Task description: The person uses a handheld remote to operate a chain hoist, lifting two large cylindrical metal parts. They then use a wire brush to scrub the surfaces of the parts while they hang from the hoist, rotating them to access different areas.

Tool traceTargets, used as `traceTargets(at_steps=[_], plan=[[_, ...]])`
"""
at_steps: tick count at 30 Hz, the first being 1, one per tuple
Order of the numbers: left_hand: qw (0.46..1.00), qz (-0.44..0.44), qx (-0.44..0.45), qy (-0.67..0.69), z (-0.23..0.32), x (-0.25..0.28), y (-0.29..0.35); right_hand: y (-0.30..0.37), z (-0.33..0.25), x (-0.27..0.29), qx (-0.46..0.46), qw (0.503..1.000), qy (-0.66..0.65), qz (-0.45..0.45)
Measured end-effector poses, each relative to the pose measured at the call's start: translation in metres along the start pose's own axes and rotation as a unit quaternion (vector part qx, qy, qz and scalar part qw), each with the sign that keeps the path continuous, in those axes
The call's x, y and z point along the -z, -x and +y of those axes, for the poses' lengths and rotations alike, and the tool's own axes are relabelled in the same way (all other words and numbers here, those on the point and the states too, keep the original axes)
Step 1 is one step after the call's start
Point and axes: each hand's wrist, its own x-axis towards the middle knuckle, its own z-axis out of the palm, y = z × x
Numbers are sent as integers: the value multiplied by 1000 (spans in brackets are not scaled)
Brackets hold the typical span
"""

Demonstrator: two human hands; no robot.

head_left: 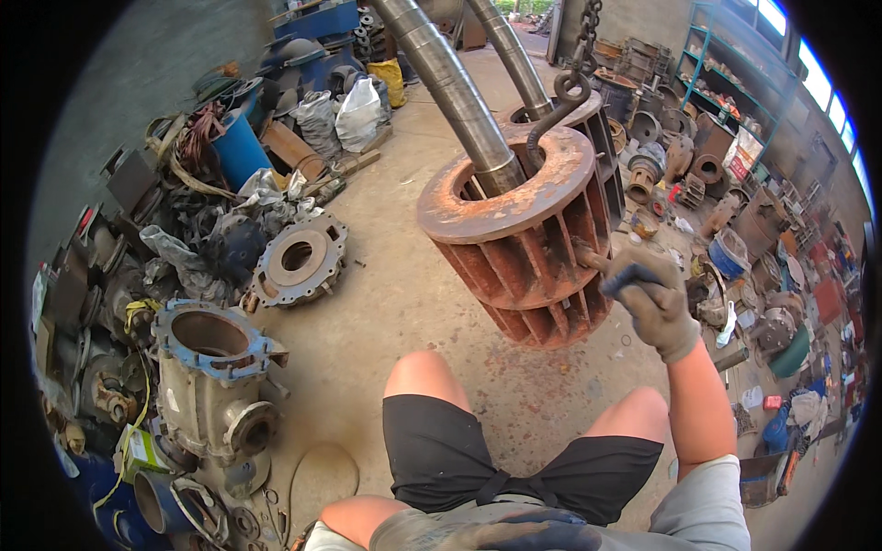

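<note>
My right hand [650, 301], in a grey glove with dark blue fingers, is closed around a short brown rod [591, 259]. The rod's far end meets the side of a rusty vaned rotor [514, 220]. A thick steel shaft [450, 92] slants down into the rotor's central opening. An iron hook [556, 119] on a chain [585, 37] also reaches into that opening. Behind stands a second rotor [588, 112] with its own shaft [512, 57]. My left hand [528, 533], gloved too, is held before my body; the lower edge cuts it off, and its fingers are unclear.
A pump casing with a blue flange [213, 367] stands on the left, near a round metal cover [299, 260]. Sacks [358, 115], a blue drum [241, 151] and scrap line the left wall. Metal parts crowd the right side below a teal shelf [726, 73].
</note>
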Motion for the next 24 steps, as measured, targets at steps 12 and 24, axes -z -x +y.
traceTargets(at_steps=[12, 24], plan=[[927, 241, -39, -283, 59, 80, 78, 14, 8, 1, 57, 993, -74, 72], [196, 251, 725, -611, 140, 228, 224, 52, 2, -53, 155, 983, 58, 85]])
